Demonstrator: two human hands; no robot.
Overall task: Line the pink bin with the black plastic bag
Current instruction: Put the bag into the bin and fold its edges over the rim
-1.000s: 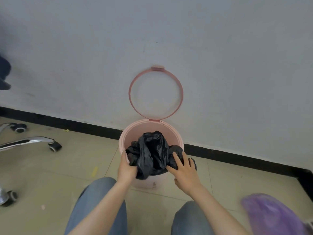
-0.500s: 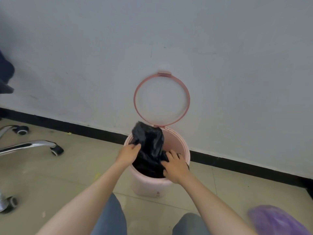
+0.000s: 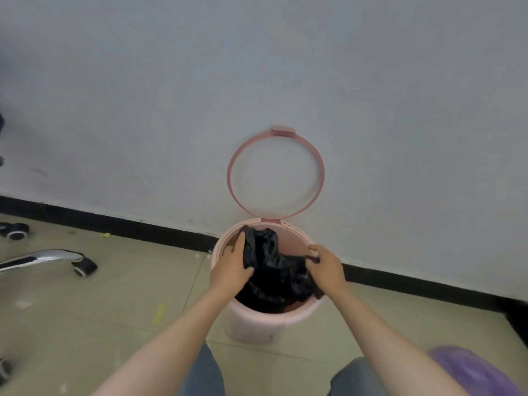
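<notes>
The round pink bin [image 3: 251,324] stands on the floor against the wall, its pink ring lid [image 3: 276,174] flipped up and leaning on the wall. A crumpled black plastic bag [image 3: 274,270] sits mostly inside the bin's mouth. My left hand [image 3: 231,267] grips the bag's edge at the left rim. At the right rim, my right hand [image 3: 325,267] pinches another part of the bag's edge. The bottom of the bin is hidden by the bag.
A chrome office-chair leg with a castor [image 3: 83,265] lies on the tiled floor to the left, and another castor [image 3: 14,230] sits farther left. A purple bag [image 3: 474,372] is at the bottom right. My knees in jeans [image 3: 200,375] are below the bin.
The bag has sunk deeper into the bin. Both hands moved apart toward opposite rims, spreading the bag's edge. The camera has come closer to the bin.
</notes>
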